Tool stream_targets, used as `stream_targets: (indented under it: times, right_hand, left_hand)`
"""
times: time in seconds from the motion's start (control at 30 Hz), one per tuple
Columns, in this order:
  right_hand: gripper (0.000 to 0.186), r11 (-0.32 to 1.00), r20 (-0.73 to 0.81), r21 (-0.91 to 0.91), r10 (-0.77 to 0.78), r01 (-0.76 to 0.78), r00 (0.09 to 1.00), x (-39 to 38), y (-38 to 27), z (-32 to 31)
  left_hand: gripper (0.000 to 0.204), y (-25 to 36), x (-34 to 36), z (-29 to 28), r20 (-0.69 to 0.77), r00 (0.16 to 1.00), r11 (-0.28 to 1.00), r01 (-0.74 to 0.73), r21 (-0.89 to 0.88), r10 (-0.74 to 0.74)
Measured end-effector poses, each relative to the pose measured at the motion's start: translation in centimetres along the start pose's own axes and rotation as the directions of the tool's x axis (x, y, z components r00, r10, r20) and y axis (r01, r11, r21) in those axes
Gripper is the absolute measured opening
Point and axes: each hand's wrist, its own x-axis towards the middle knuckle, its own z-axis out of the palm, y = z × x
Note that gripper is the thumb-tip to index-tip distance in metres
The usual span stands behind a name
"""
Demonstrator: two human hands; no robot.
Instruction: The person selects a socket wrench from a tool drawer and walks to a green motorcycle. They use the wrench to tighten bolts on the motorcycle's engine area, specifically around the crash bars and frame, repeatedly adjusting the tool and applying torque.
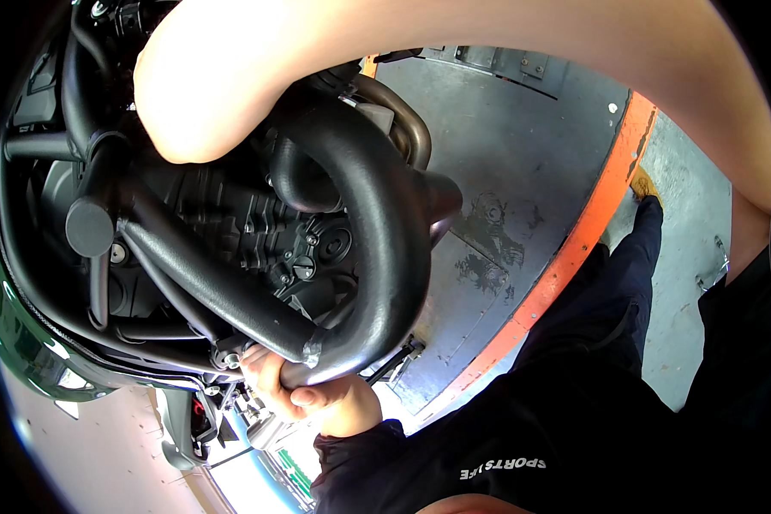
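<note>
My left hand [308, 398] is closed around the lower end of a thick black crash bar [385, 240], its thumb lying along the near side. The bar curves in a wide loop beside a motorcycle engine [240, 214]. A straight black brace [223, 283] meets it close to my fingers, with a pale mark at the joint. My bare right arm [522, 34] crosses the top of the view, and its bright rounded part hangs over the motorcycle. The right hand does not show.
Beyond the bar lies a grey metal platform [522, 154] with an orange edge [600, 197]. A bent exhaust pipe [407, 120] runs behind the bar. Green bodywork [26, 334] curves along the left. My dark-trousered leg [608, 300] stands beside the platform on the grey-green floor [690, 257].
</note>
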Motion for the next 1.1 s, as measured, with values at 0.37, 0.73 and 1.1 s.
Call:
stream_targets:
  times: [0.37,0.73,1.1]
  right_hand:
    - [0.029,0.999,0.033,-0.040,-0.025,0.026,0.999,-0.4,-1.6,0.2]
    - [0.029,0.996,0.044,-0.072,-0.052,0.055,0.998,-0.2,-1.9,0.1]
    - [0.029,0.987,0.025,-0.129,-0.093,0.095,0.995,-0.5,-0.6,0.0]
  left_hand:
    - [0.062,-0.6,0.2,0.1,0.025,0.998,0.992,-0.057,-0.111,0.060]
    - [0.074,-0.5,0.3,0.5,-0.026,0.999,0.997,-0.029,-0.069,0.028]
    - [0.056,-0.8,0.2,0.7,-0.034,0.997,0.987,-0.078,-0.143,0.074]
